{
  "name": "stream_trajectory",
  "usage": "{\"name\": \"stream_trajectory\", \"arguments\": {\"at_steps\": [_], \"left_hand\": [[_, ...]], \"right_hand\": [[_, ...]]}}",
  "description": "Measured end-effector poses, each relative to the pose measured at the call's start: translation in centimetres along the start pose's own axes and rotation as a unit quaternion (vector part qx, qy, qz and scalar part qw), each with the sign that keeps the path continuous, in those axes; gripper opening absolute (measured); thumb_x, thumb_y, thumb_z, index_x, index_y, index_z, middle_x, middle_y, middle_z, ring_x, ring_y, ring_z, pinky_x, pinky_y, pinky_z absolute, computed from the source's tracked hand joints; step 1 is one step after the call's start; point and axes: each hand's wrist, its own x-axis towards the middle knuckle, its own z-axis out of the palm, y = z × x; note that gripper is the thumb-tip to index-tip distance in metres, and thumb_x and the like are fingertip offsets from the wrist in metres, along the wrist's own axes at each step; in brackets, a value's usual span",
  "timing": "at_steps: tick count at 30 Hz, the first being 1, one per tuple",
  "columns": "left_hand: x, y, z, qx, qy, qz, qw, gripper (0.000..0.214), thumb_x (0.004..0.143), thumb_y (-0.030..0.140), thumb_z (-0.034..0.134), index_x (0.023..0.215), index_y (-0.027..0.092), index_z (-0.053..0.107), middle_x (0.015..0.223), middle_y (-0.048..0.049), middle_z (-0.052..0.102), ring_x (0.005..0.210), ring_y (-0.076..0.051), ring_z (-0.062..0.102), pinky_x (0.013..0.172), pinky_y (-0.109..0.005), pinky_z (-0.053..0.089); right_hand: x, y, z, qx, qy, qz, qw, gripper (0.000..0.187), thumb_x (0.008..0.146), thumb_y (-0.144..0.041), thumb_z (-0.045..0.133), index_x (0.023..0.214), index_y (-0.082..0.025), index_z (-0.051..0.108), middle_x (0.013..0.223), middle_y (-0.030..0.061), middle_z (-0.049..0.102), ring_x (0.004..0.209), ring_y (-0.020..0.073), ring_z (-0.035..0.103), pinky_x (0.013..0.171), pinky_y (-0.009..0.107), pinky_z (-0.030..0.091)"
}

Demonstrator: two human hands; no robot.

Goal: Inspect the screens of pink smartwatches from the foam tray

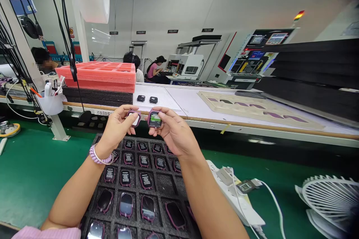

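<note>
Over the far part of a black foam tray [165, 185], my two hands hold small purple-framed devices close together. Between the thumb and fingers of my left hand [114, 129] is a purple-framed piece [136, 119] with a white face, partly covered by the thumb. My right hand [178, 130] grips a purple smartwatch [155, 119] whose lit screen shows a green band. Rows of purple watch bodies [146, 180] lie in the tray's compartments, the farther ones with white text on black faces. My right forearm hides part of the tray.
A white power strip [238, 194] with cables and a white fan [331, 198] are at right. On the shelf stand red foam trays [101, 76], two small black pieces [147, 99] and a beige tray [258, 108]. Cables [63, 15] hang at left. People [155, 69] sit behind.
</note>
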Motion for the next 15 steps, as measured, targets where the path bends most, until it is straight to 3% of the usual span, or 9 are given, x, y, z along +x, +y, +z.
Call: {"name": "stream_trajectory", "arguments": {"at_steps": [3, 11, 15], "left_hand": [[-0.06, 0.21, 0.14, -0.015, 0.003, -0.003, 1.0, 0.036, 0.083, 0.042, 0.069, 0.107, 0.016, 0.065, 0.08, 0.0002, 0.061, 0.048, -0.006, 0.056, 0.043, -0.015, 0.047], [-0.19, 0.35, 0.36, -0.009, -0.028, -0.002, 1.0, 0.051, 0.076, 0.023, 0.069, 0.125, 0.018, 0.058, 0.103, -0.0054, 0.066, 0.059, -0.007, 0.063, 0.054, -0.017, 0.053], [-0.18, 0.27, 0.38, -0.004, -0.029, 0.003, 1.0, 0.047, 0.079, 0.026, 0.071, 0.123, 0.017, 0.058, 0.101, -0.0051, 0.066, 0.058, -0.006, 0.06, 0.054, -0.016, 0.052]], "right_hand": [[-0.05, -0.15, 0.08, -0.005, 0.007, -0.003, 1.0, 0.044, 0.077, -0.045, 0.082, 0.106, -0.018, 0.06, 0.081, 0.0016, 0.067, 0.055, 0.0155, 0.063, 0.052, 0.024, 0.048], [-0.21, -0.08, 0.26, -0.033, 0.02, -0.02, 0.999, 0.048, 0.071, -0.034, 0.086, 0.108, -0.02, 0.06, 0.087, 0.0021, 0.067, 0.058, 0.0152, 0.061, 0.055, 0.025, 0.047], [-0.23, -0.07, 0.28, -0.028, 0.019, -0.029, 0.999, 0.047, 0.071, -0.033, 0.087, 0.108, -0.02, 0.06, 0.085, 0.0008, 0.067, 0.06, 0.0152, 0.063, 0.056, 0.024, 0.047]]}}
